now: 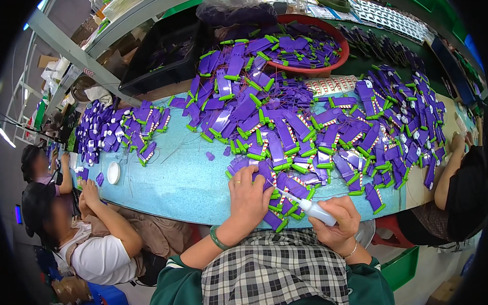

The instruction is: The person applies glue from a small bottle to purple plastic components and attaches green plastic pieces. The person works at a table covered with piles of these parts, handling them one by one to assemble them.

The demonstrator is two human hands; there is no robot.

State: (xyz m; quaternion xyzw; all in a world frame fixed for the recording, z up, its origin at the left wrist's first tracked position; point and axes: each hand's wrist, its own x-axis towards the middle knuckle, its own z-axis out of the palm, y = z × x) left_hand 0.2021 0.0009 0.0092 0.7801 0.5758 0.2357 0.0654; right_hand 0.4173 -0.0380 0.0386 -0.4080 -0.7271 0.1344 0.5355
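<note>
My right hand [338, 224] is wrapped round a small white squeeze bottle [317, 212] with a long thin nozzle. The nozzle slants up and left, its tip close to my left fingers. My left hand [248, 201] is closed, thumb and fingers gripping a flat purple plastic part [264, 171] at the near edge of the pile. Part of that piece is hidden behind the fingers. Around both hands lies a big heap of purple parts [286, 135] with bright green ends, some carrying red-and-white striped strips.
A red basin [344, 55] full of purple parts stands at the back, beside a black crate [139, 75]. More parts [95, 131] lie at the left, near a white oval dish [113, 173]. Co-workers sit at the left [99, 249] and right [444, 199] of the blue table [175, 182].
</note>
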